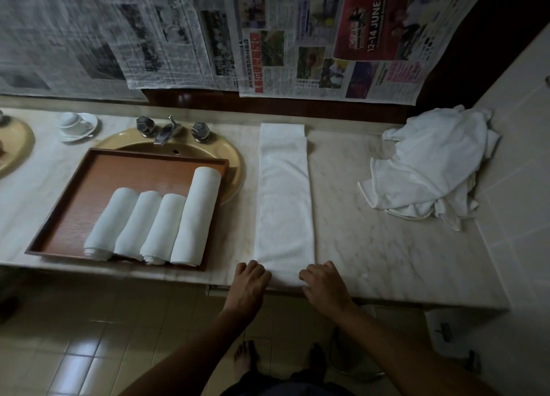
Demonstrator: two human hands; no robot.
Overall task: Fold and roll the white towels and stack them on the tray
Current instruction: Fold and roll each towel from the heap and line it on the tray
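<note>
A white towel (284, 199) lies folded into a long narrow strip on the marble counter, running from the wall to the front edge. My left hand (248, 279) and my right hand (323, 279) grip its near end at the two corners, fingers curled over the cloth. To the left, a brown wooden tray (89, 184) holds several rolled white towels (154, 223) side by side. A heap of unfolded white towels (431, 163) lies at the right end of the counter.
The tray lies partly over a tan sink (190, 147) with a chrome tap (168, 132). A white cup and saucer (76, 125) stand at the back left. Newspapers (268, 38) cover the wall. The counter's front edge runs just under my hands.
</note>
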